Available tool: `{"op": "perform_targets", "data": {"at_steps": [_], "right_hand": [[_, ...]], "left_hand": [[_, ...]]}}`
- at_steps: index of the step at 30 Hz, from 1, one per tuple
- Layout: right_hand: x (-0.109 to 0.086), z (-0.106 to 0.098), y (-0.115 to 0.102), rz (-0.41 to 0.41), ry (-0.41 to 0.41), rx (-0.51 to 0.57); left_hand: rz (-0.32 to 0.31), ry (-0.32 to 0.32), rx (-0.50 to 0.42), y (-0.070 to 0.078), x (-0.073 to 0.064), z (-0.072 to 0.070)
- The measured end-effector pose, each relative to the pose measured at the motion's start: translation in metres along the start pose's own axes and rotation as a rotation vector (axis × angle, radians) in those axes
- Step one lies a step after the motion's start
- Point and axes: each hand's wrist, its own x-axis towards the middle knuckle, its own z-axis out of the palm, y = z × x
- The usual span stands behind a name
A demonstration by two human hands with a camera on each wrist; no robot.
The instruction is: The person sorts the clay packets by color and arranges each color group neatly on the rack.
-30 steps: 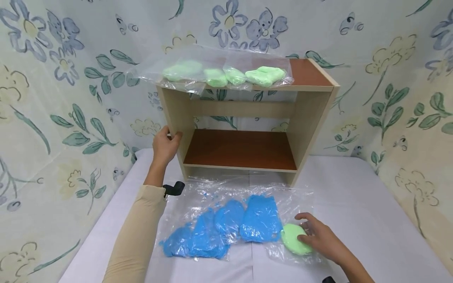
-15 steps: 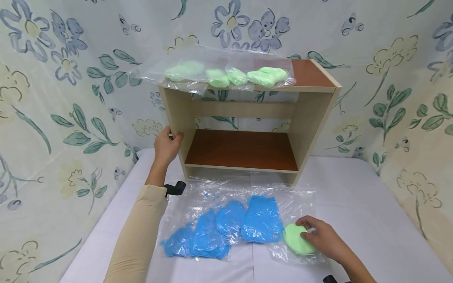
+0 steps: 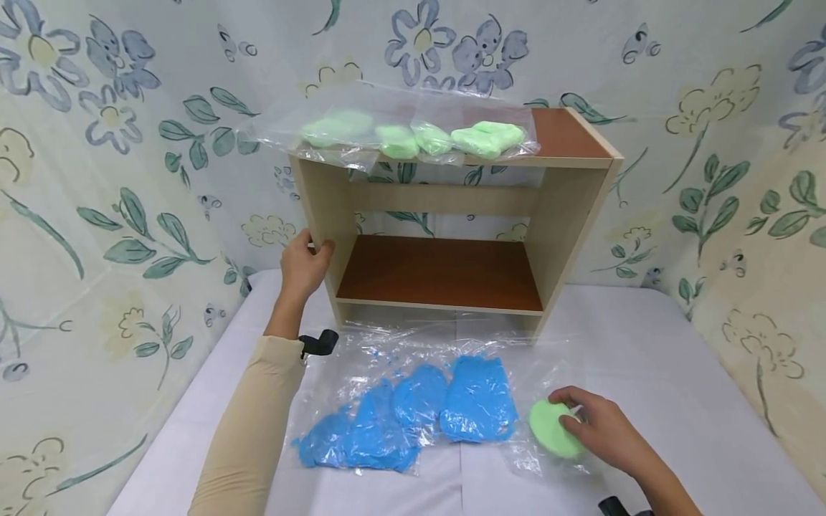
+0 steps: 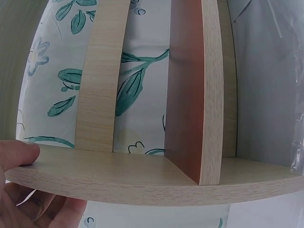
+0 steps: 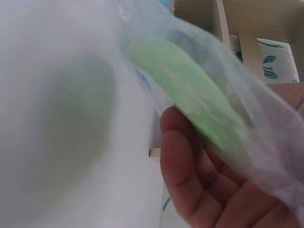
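Observation:
A small two-level wooden shelf stands on the white-covered table, and my left hand grips the front edge of its left side panel. In the left wrist view the thumb lies on the panel's inner face, with the fingers curled behind it. My right hand pinches a flat, round, pale green soft piece inside clear plastic. The right wrist view shows this green piece tilted on edge, with plastic draped over the hand. To its left lie several bright blue soft pieces in clear plastic bags.
On the shelf's brown top rest several light green lumps in clear bags overhanging the front edge. The brown lower board sits behind the blue bags. A floral cloth hangs close around the table's back and sides.
My right hand has shifted a little to the right with the green piece, drawing its plastic along. The left hand keeps its grip on the side panel.

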Motion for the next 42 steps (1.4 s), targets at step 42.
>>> {"op": "perform_targets", "data": {"at_steps": [42], "right_hand": [[0.006,-0.053,-0.054,-0.522,0.186,-0.139]], "left_hand": [[0.024,-0.024,0.069,0.004,-0.003,-0.002]]}}
